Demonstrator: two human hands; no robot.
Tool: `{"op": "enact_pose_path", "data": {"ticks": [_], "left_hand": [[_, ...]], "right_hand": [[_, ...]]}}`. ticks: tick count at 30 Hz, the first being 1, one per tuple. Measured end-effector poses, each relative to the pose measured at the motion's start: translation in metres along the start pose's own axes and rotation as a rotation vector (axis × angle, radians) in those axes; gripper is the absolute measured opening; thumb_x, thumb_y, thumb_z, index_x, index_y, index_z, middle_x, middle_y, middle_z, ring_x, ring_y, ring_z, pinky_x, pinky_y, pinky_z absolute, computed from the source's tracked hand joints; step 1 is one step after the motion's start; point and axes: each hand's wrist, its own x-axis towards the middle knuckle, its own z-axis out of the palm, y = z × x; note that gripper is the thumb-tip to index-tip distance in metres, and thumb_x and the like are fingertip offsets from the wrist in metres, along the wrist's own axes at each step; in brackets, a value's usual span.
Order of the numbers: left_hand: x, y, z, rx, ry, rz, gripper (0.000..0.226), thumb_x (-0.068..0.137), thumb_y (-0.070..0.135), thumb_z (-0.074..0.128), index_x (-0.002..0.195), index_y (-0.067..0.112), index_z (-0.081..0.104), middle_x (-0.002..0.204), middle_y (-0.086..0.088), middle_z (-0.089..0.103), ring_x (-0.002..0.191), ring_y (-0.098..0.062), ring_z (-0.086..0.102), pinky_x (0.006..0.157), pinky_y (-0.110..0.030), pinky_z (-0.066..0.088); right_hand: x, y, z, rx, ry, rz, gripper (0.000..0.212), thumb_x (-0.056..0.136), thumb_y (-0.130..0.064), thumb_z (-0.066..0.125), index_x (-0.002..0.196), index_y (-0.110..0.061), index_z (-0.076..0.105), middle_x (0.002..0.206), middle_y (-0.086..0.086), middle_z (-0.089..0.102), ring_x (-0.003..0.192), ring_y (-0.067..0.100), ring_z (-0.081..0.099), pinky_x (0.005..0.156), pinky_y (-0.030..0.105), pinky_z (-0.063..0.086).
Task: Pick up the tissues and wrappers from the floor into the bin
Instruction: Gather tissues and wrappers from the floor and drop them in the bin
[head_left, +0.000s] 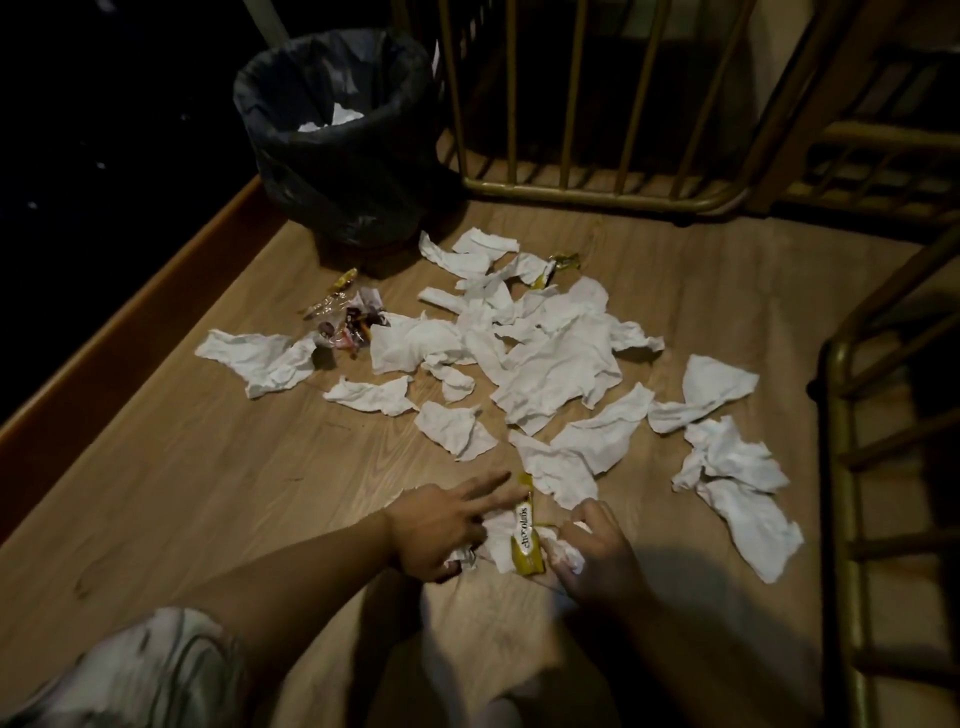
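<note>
The room is dim, and the far left beyond the floor's (182, 483) wooden edge is black, nothing to make out there. The bin (337, 135), lined with a dark bag, stands at the back beside a brass-coloured railing (571, 192); only a scrap of white shows down inside it. The little heap of sweet wrappers (345, 325) left of the tissues is too small and blurred to read. A second yellow wrapper (556, 267) lies at the far edge of the pile, its print unreadable.

Torn white tissues (550, 358) lie scattered across the middle of the floor, well apart from the bin's mouth. Nearest the person, a yellow wrapper (524, 540) reads "chocolates", or close to it, lying on crumpled tissue between both hands. The left hand (441, 525) has fingers stretched over that tissue, its grip wide. The right hand (592, 551) curls on a wad of tissue (563, 553), partly hiding it. A pale garment (145, 670) is cut off at the bottom left.
</note>
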Motion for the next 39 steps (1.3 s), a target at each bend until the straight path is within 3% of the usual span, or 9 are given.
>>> {"op": "enact_pose_path", "data": {"ticks": [8,13,16,19,23,27,30,33,39], "left_hand": [[0.029,0.015,0.018,-0.076,-0.047,0.163,0.039,0.084,0.032,0.066,0.114,0.008,0.062,0.139,-0.014,0.049,0.135,-0.031,0.041,0.068,-0.041,0.059],[0.022,-0.006,-0.015,-0.195,-0.016,-0.009,0.047,0.091,0.042,0.058,0.129,0.016,0.047,0.126,-0.011,0.050,0.100,-0.023,0.055,0.079,-0.034,0.050],[0.019,-0.040,-0.056,-0.227,0.024,-0.006,0.056,0.090,0.043,0.062,0.135,0.023,0.037,0.126,-0.006,0.054,0.105,-0.017,0.056,0.088,-0.035,0.052],[0.014,-0.085,-0.107,-0.023,0.087,0.042,0.054,0.087,0.037,0.066,0.136,0.023,0.046,0.119,-0.006,0.059,0.104,-0.020,0.059,0.091,-0.037,0.047],[0.019,-0.139,-0.175,0.191,0.314,-0.076,0.040,0.092,0.053,0.047,0.104,0.022,0.070,0.096,-0.003,0.062,0.094,-0.024,0.061,0.105,-0.053,0.035],[0.030,-0.174,-0.196,-0.135,0.821,-0.258,0.028,0.090,0.039,0.064,0.086,0.013,0.073,0.084,-0.001,0.054,0.070,-0.014,0.051,0.061,-0.033,0.049],[0.034,-0.197,-0.194,-0.292,1.086,-0.447,0.021,0.086,0.027,0.072,0.077,0.008,0.072,0.079,-0.005,0.053,0.066,-0.013,0.050,0.061,-0.029,0.045],[0.030,-0.224,-0.195,-0.378,1.171,-0.472,0.027,0.086,0.031,0.070,0.071,0.008,0.070,0.074,-0.004,0.055,0.067,-0.011,0.050,0.084,-0.031,0.044],[0.012,-0.293,-0.238,-0.424,1.352,-0.447,0.024,0.088,0.023,0.070,0.071,0.006,0.071,0.071,-0.003,0.057,0.069,-0.008,0.051,0.065,-0.013,0.038]], "right_hand": [[-0.006,-0.004,-0.017,0.059,-0.023,0.143,0.017,0.072,-0.013,0.063,0.087,-0.006,0.069,0.088,0.008,0.068,0.080,0.016,0.063,0.074,0.022,0.051],[0.012,-0.025,-0.049,0.134,0.243,0.315,0.026,0.074,-0.004,0.067,0.078,-0.025,0.053,0.072,-0.010,0.052,0.064,-0.007,0.047,0.063,-0.003,0.035],[0.044,-0.038,-0.059,0.313,0.236,0.421,0.049,0.073,0.006,0.069,0.112,-0.021,0.057,0.103,-0.011,0.060,0.096,-0.010,0.055,0.077,0.000,0.041],[0.088,-0.051,-0.063,0.251,0.296,0.328,0.034,0.076,-0.006,0.072,0.105,-0.023,0.065,0.102,-0.008,0.065,0.099,0.007,0.061,0.082,0.008,0.045],[0.171,-0.075,-0.063,0.205,0.381,0.284,0.032,0.073,-0.033,0.081,0.096,-0.017,0.066,0.096,-0.001,0.063,0.089,0.011,0.058,0.075,0.017,0.044],[0.249,-0.099,-0.070,0.042,0.485,0.214,0.025,0.073,-0.014,0.079,0.084,-0.009,0.057,0.090,0.005,0.053,0.078,0.014,0.049,0.060,0.010,0.030],[0.296,-0.119,-0.073,-0.039,0.453,0.094,0.019,0.077,-0.003,0.071,0.080,-0.010,0.055,0.087,0.001,0.050,0.074,0.008,0.044,0.064,0.001,0.031],[0.340,-0.140,-0.072,-0.019,0.410,0.029,0.022,0.079,0.001,0.066,0.082,-0.016,0.053,0.077,-0.004,0.053,0.065,0.006,0.046,0.058,0.003,0.033],[0.425,-0.184,-0.034,0.165,0.431,0.033,0.027,0.079,0.003,0.065,0.097,-0.017,0.059,0.089,0.000,0.061,0.074,0.009,0.056,0.060,0.006,0.038]]}}
